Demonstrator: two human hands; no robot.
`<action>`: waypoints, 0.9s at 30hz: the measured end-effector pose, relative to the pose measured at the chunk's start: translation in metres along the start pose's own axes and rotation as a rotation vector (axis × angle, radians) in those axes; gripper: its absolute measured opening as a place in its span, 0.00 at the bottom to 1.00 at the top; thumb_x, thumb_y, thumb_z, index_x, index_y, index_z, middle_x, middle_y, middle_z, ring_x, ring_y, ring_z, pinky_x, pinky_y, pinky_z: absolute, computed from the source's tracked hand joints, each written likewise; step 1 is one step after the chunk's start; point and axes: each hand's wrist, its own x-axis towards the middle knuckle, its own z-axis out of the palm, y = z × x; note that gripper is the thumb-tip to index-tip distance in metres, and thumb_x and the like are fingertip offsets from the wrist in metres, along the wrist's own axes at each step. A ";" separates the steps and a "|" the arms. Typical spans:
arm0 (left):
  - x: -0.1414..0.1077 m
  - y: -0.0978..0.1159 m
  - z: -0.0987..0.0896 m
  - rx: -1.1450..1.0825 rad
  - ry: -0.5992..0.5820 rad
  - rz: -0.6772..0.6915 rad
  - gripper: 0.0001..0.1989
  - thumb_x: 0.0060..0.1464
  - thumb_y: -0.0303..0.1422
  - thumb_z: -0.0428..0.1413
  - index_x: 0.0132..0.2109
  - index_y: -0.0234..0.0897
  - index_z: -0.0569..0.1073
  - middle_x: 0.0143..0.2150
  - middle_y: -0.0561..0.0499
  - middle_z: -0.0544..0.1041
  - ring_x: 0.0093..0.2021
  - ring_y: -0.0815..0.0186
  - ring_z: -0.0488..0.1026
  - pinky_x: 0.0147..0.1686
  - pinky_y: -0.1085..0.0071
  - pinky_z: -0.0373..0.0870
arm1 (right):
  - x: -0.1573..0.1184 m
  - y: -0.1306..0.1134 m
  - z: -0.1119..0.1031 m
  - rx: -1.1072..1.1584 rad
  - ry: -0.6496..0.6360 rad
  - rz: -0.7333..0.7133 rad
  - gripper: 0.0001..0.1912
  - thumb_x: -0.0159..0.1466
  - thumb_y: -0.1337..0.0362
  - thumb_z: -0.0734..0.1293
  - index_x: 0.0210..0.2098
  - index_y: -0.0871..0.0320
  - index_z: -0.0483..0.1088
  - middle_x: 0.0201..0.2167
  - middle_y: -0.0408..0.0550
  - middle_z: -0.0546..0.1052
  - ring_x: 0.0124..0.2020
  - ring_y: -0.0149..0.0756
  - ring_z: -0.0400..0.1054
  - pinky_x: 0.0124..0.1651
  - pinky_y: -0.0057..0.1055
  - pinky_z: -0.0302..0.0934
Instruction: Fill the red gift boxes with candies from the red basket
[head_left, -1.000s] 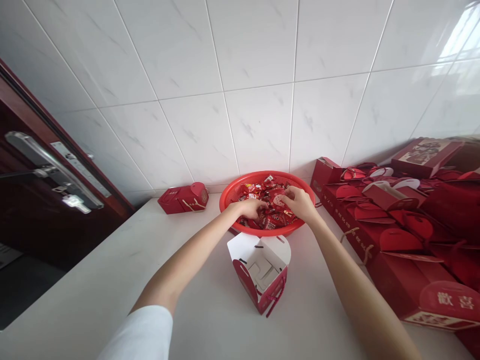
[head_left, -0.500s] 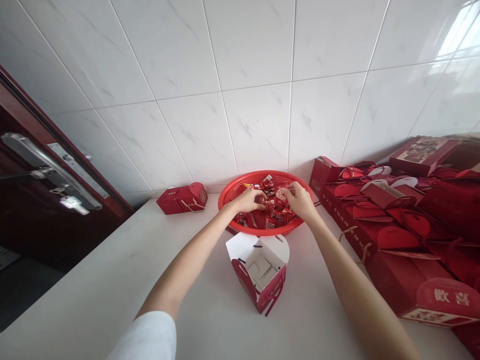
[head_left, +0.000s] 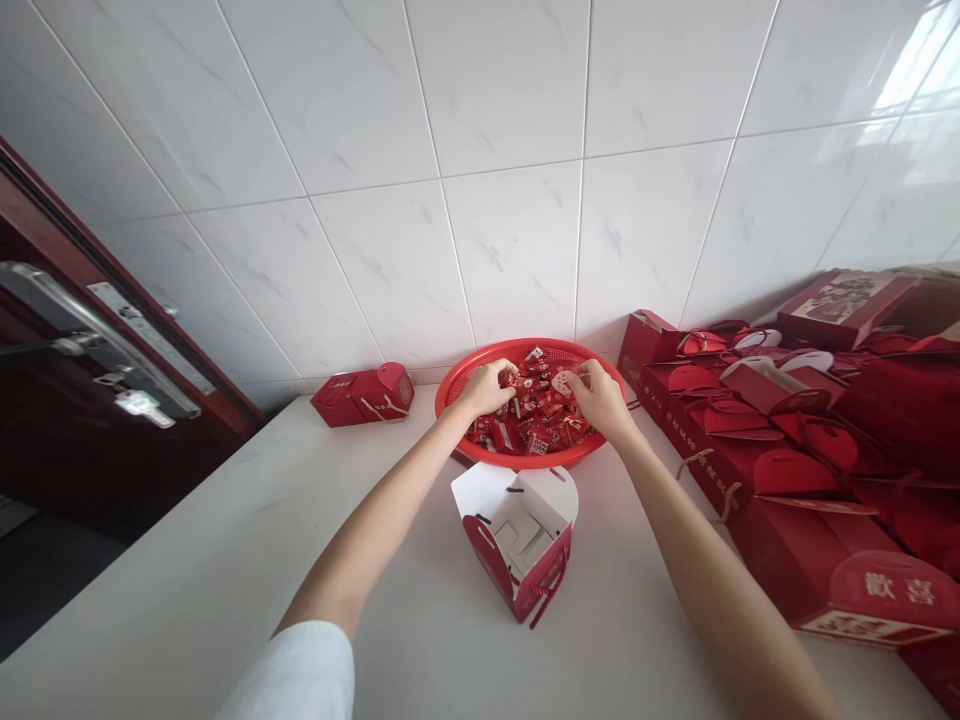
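A red plastic basket (head_left: 517, 462) holds many small red-wrapped candies (head_left: 536, 412). Over its left side, my left hand (head_left: 489, 388) has its fingers curled together at the candies; what they grip, if anything, is too small to make out. At the right side, the thumb and fingers of my right hand (head_left: 600, 398) pinch a round pink-and-red packet (head_left: 561, 383). In front of the basket stands a red gift box (head_left: 517, 550), its top flaps apart and its white inside showing. A dark red cord hangs from its right side.
A closed red box (head_left: 364, 397) lies left of the basket by the tiled wall (head_left: 517, 250). Many red gift boxes (head_left: 795, 560) are stacked along the right of the white counter (head_left: 225, 560). A dark door with a metal handle (head_left: 97, 340) is at far left.
My left hand has shifted slightly up and left among the candies, uncovering more of them. My right hand stays almost in place with the round packet.
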 end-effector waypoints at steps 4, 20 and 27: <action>0.001 0.001 0.001 0.037 -0.044 0.034 0.16 0.53 0.22 0.55 0.47 0.37 0.78 0.52 0.47 0.80 0.54 0.58 0.76 0.56 0.64 0.71 | 0.000 0.000 0.000 0.006 0.001 -0.006 0.09 0.64 0.55 0.60 0.33 0.52 0.59 0.28 0.45 0.75 0.30 0.41 0.70 0.32 0.33 0.58; 0.016 -0.005 0.026 0.218 -0.496 0.020 0.13 0.58 0.38 0.57 0.49 0.38 0.74 0.50 0.43 0.81 0.48 0.57 0.78 0.44 0.71 0.70 | 0.001 0.002 0.001 0.016 0.005 0.000 0.08 0.64 0.55 0.60 0.34 0.52 0.60 0.30 0.46 0.76 0.31 0.42 0.71 0.33 0.34 0.60; 0.033 -0.006 0.030 0.160 -0.557 -0.060 0.15 0.49 0.46 0.64 0.31 0.38 0.75 0.27 0.51 0.77 0.30 0.62 0.74 0.31 0.72 0.66 | 0.002 0.001 0.001 0.020 0.006 -0.009 0.08 0.63 0.55 0.61 0.34 0.52 0.60 0.28 0.44 0.75 0.30 0.41 0.71 0.32 0.33 0.59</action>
